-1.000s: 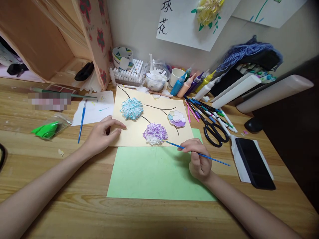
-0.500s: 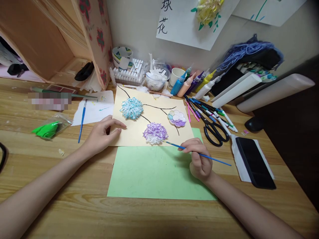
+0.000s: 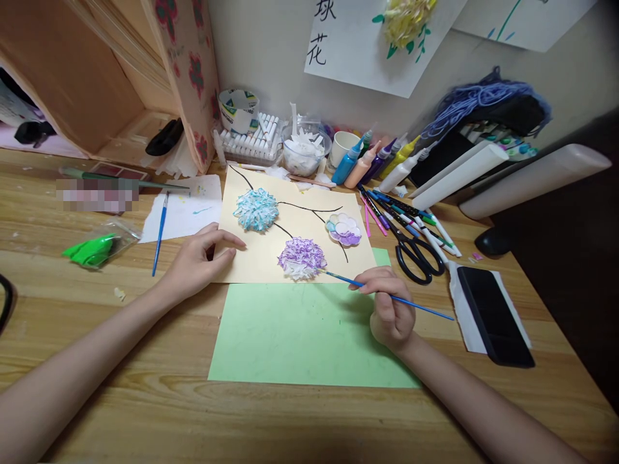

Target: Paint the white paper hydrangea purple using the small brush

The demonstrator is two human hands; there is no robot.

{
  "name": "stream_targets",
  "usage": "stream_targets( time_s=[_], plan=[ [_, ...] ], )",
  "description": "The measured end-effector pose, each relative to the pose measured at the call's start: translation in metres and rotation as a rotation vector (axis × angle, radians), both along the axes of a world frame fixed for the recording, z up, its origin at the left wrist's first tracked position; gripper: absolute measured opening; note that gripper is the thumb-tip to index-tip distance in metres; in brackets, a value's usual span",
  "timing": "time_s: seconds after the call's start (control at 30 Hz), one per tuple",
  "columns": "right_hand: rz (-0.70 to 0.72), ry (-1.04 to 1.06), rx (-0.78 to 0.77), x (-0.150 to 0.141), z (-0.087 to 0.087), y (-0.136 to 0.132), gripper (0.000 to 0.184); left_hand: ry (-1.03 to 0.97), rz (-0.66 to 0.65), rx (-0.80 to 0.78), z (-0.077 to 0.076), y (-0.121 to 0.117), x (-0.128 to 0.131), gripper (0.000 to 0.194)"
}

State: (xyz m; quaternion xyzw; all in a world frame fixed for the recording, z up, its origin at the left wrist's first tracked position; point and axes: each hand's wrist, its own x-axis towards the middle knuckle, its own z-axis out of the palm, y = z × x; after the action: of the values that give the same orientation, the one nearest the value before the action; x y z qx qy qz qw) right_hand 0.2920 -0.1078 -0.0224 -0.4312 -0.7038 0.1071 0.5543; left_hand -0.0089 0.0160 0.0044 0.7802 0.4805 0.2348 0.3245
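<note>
My right hand (image 3: 393,306) is closed around a blue paintbrush (image 3: 420,307), whose tip meets the right edge of a fluffy paper flower (image 3: 302,258), purple above and white below. This flower lies on a cream sheet (image 3: 300,193) with black drawn branches. My left hand (image 3: 200,258) rests at the sheet's left edge, fingers apart and holding nothing. A blue-and-white paper flower (image 3: 256,210) sits at the upper left of the sheet. On its right side lies a flower-shaped palette (image 3: 343,230) with purple and blue paint. Under the cream sheet is a green sheet (image 3: 309,335).
Black scissors (image 3: 416,254), scattered pens (image 3: 411,216) and a phone (image 3: 496,316) lie to the right. Paint bottles (image 3: 345,167) and a bowl of paper strips (image 3: 305,151) stand behind. At left are another paintbrush (image 3: 160,235) and a bright green packet (image 3: 91,250).
My right hand and the paintbrush have shifted slightly right, and the brush tip has moved a little up along the purple flower's edge. My left hand stays in place.
</note>
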Motion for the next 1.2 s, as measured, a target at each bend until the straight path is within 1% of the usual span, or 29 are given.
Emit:
stream_targets(
  time_s=[0.1,0.17,0.27,0.43,0.57,0.67,0.73,0.8,0.9,0.97,1.03,1.1,1.13,1.2],
  plan=[
    [0.067,-0.098,-0.032,0.0,0.002,0.0,0.02,-0.005,0.001,-0.006,0.0,0.0,0.0,0.025],
    [0.066,-0.133,-0.029,0.0,0.002,-0.001,0.02,-0.005,0.003,-0.008,0.0,0.0,0.0,0.025],
    [0.018,-0.107,0.014,0.0,0.002,-0.001,0.02,-0.003,0.005,-0.008,0.0,0.0,0.0,0.024],
    [0.049,-0.137,0.009,0.002,0.002,-0.001,0.019,0.005,0.006,-0.007,0.0,0.0,0.001,0.025],
    [0.028,-0.1,0.057,0.002,0.004,-0.001,0.019,0.014,0.012,-0.01,0.0,0.0,0.001,0.025],
    [0.047,-0.138,0.051,0.002,0.004,-0.002,0.019,0.019,0.015,-0.008,0.001,0.0,0.001,0.024],
    [0.033,-0.117,0.06,0.003,0.003,-0.002,0.019,0.025,0.01,-0.002,0.0,0.0,0.0,0.023],
    [-0.022,-0.046,0.105,0.005,0.0,0.001,0.019,0.034,0.001,-0.001,0.0,0.0,-0.001,0.023],
    [-0.192,0.078,0.155,0.015,-0.004,0.011,0.021,0.043,-0.008,0.011,-0.002,0.001,-0.002,0.022],
    [-0.293,0.112,0.148,0.025,-0.005,0.019,0.024,0.044,-0.011,0.024,-0.003,0.001,-0.003,0.023],
    [-0.414,0.1,0.141,0.036,-0.004,0.026,0.026,0.047,-0.016,0.026,-0.003,0.001,-0.003,0.023],
    [-0.51,0.061,0.096,0.044,-0.005,0.03,0.029,0.05,-0.02,0.017,-0.003,0.002,-0.003,0.023],
    [-0.532,0.042,0.068,0.047,-0.005,0.032,0.03,0.05,-0.023,0.013,-0.003,0.002,-0.003,0.023],
    [-0.524,0.015,0.015,0.049,-0.006,0.033,0.03,0.048,-0.022,0.011,-0.003,0.002,-0.003,0.024]
  ],
)
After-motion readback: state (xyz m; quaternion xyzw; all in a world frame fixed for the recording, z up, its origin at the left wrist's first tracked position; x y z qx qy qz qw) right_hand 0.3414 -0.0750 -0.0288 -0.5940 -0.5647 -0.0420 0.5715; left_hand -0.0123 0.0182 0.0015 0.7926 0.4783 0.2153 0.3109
